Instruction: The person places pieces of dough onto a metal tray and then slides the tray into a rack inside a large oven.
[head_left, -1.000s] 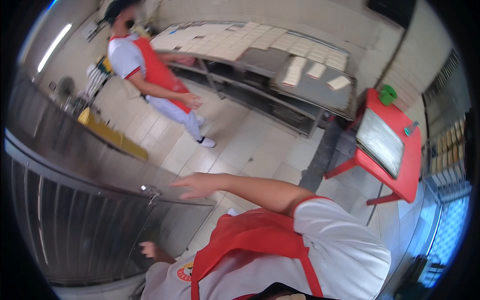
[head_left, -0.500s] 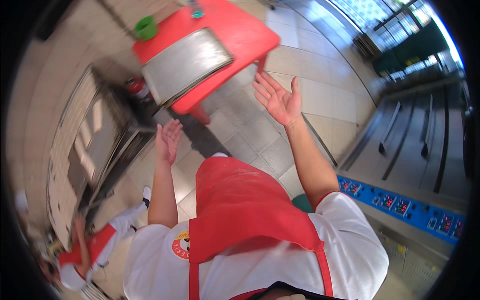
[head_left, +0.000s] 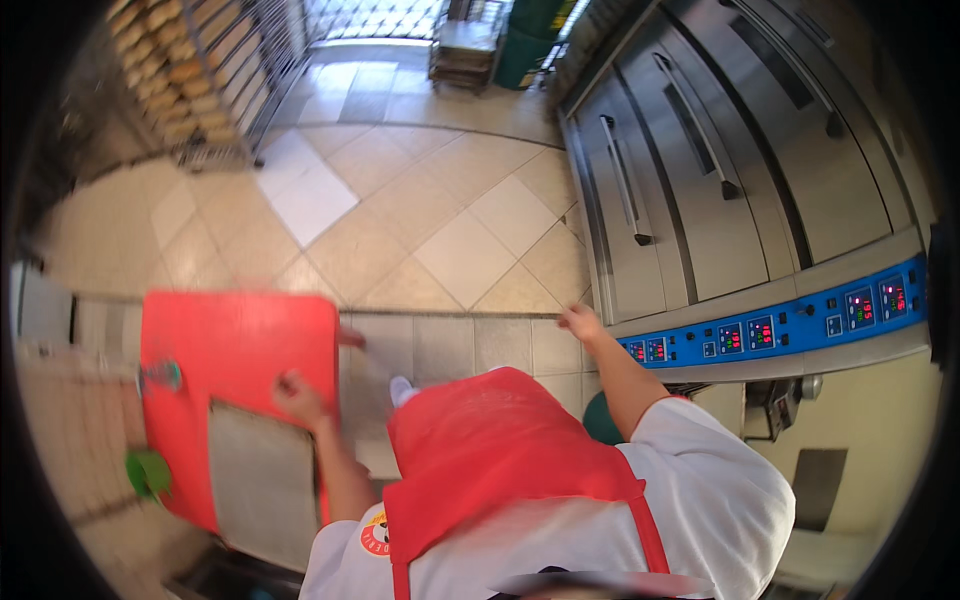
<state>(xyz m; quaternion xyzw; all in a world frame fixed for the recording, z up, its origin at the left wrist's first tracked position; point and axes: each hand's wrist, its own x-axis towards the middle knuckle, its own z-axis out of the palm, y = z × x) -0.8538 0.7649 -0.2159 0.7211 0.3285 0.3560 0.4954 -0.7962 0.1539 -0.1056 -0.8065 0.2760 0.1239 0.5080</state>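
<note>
My left hand (head_left: pixel 298 397) hangs at the right edge of the red table (head_left: pixel 240 345), near a flat metal baking tray (head_left: pixel 262 485) lying on it. Motion smears its fingers, so I cannot tell how they are held; nothing shows in it. Out in front on the right, my right hand (head_left: pixel 581 323) has its fingers curled in, with nothing visible inside. It is closest to the lower left corner of the steel deck oven (head_left: pixel 710 190), seemingly apart from it. My red apron (head_left: pixel 500 430) fills the space between my arms.
A green container (head_left: pixel 150 472) and a clear cup-like item (head_left: pixel 160 376) stand on the table's left side. Far left is a rack of bread (head_left: pixel 175 75). A metal cart (head_left: pixel 465 50) and a dark green bin (head_left: pixel 527 45) are at the back. Blue control panels (head_left: pixel 780 325) line the oven.
My view has swung right, bringing the oven and bread rack into fuller sight. Both hands have lowered from a spread, palm-up pose; my right fingers have curled. The other person is out of view.
</note>
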